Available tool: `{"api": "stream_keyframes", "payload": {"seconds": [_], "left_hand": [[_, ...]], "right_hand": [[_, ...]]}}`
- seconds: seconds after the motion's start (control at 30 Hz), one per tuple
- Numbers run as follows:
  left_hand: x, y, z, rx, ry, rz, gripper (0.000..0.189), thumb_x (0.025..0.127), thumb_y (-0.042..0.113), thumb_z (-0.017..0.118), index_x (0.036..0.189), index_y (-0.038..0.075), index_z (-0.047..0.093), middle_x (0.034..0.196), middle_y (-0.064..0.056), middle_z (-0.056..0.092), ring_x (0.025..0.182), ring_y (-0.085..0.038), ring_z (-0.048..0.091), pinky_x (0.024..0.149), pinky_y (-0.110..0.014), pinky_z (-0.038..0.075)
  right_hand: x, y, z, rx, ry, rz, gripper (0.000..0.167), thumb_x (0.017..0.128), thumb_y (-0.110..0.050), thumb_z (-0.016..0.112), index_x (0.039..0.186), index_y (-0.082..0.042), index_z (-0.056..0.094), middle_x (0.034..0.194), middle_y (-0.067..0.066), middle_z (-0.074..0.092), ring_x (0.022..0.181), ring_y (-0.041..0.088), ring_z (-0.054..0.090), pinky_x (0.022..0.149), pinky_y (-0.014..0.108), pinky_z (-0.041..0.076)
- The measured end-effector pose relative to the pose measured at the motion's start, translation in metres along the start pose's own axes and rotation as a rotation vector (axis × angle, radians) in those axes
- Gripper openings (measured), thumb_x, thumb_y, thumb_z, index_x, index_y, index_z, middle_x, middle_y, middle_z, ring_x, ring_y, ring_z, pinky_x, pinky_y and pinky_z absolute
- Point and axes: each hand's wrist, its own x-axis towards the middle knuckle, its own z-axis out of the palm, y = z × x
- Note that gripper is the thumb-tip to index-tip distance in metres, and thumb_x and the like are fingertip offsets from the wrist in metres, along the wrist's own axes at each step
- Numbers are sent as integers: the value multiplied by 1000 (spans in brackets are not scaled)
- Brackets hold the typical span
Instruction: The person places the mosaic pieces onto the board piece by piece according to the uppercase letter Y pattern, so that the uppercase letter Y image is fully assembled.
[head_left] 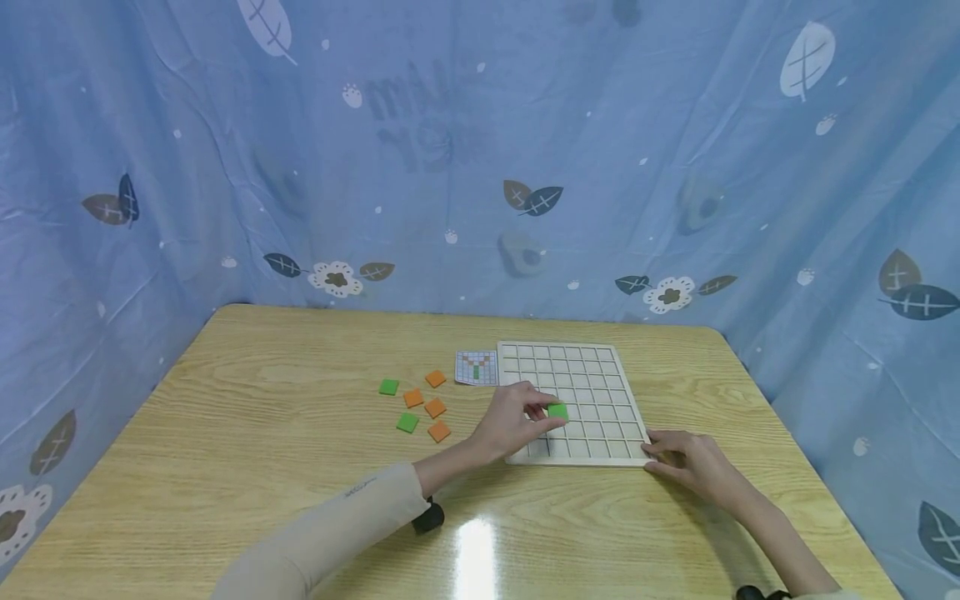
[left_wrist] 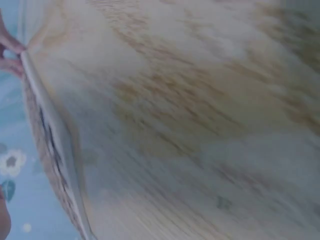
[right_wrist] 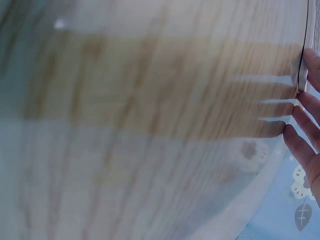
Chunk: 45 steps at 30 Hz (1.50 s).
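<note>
My left hand [head_left: 513, 418] pinches a small green square tile [head_left: 557, 411] between thumb and fingers, over the lower left part of a white grid board [head_left: 600, 460]. My right hand [head_left: 693, 467] grips the board's near right corner, thumb at the front edge and fingers along the right side. In the right wrist view, that hand's fingers [right_wrist: 302, 135] reach down to the tabletop near the board's edge. The left wrist view catches the board's edge [left_wrist: 57, 130] side-on, a hand at its far end.
Loose orange tiles [head_left: 435, 407] and green tiles [head_left: 407, 422] lie left of the board. A small pattern card [head_left: 476, 367] with a coloured Y shape touches or adjoins the board's far left side. Blue printed cloth [head_left: 450, 167] surrounds the wooden table [head_left: 300, 375].
</note>
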Motion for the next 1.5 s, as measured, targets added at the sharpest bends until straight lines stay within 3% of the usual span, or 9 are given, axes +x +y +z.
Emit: {"api": "stream_keyframes", "payload": {"seconds": [0.27,0.5,0.73,0.9,1.13,1.5], "left_hand": [[13,-4,20,-27,40,-30,23,83,19,77,101,5,76,87,-6,72,66,1,61,61,-11,49],[21,-4,35,-98,95,-134,22,80,15,79,97,2,76,81,-4,68,68,-1,57,63,-13,49],[19,-7,46,-37,68,-163,21,80,16,79,97,3,76,75,0,60,66,-1,48,61,-14,44],[16,-6,50,-18,38,-223,20,79,13,80,95,1,76,71,4,57,62,1,46,58,-13,43],[16,-9,58,-19,38,-267,18,76,9,81,91,0,76,78,-4,58,70,-3,43,65,-16,38],[17,-6,63,-31,32,-324,20,76,7,80,93,-2,74,86,0,56,76,-6,45,65,-16,40]], "right_hand": [[0,0,-2,10,0,11,22,73,-12,82,94,-5,77,105,19,69,91,34,67,69,41,57],[0,1,-3,10,-23,30,21,75,-14,81,94,-6,77,105,19,69,91,35,67,70,42,56],[-2,2,-2,35,-42,48,22,76,-17,81,95,-7,77,106,20,69,92,35,67,70,41,57],[-1,0,-3,54,-47,51,21,77,-16,80,96,-6,77,107,20,69,94,36,66,71,40,57],[0,1,-1,53,-46,47,21,78,-18,80,96,-7,77,107,20,69,94,36,66,71,40,57],[-1,2,-2,59,-47,50,22,78,-17,79,97,-6,77,108,20,68,96,37,66,73,42,56]]}}
